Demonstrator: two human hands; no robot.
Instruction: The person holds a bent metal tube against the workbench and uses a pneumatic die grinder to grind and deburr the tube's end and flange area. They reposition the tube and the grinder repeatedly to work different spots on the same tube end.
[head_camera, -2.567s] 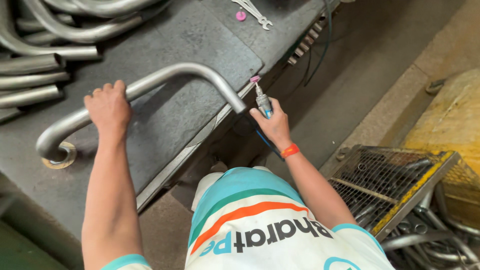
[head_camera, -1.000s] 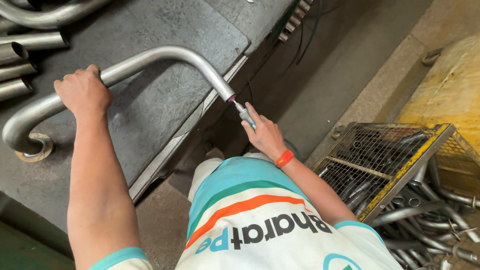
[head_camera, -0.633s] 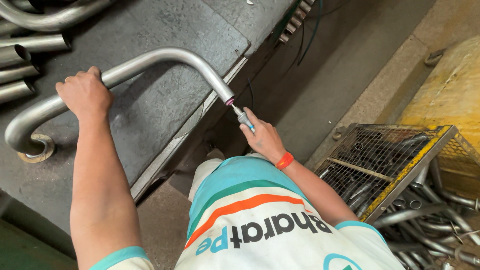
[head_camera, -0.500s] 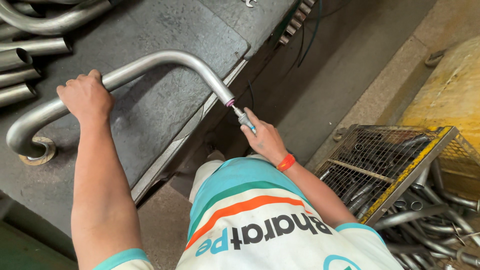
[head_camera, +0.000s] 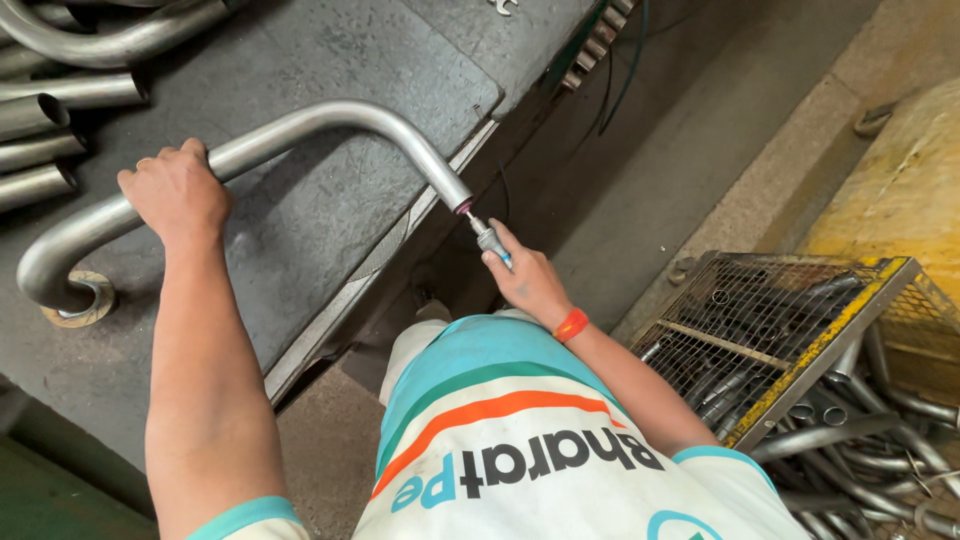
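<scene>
Left hand (head_camera: 175, 190) grips the bent grey steel pipe (head_camera: 330, 125) on the workbench (head_camera: 300, 230); its end overhangs the near edge. Right hand (head_camera: 528, 283) clasps a small grinder (head_camera: 487, 238) there. Right, a wire-mesh crate (head_camera: 790, 340) holds pipes.

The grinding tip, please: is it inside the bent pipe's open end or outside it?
Inside: the grinding tip sits at the bent pipe mouth, held by the right hand.
</scene>
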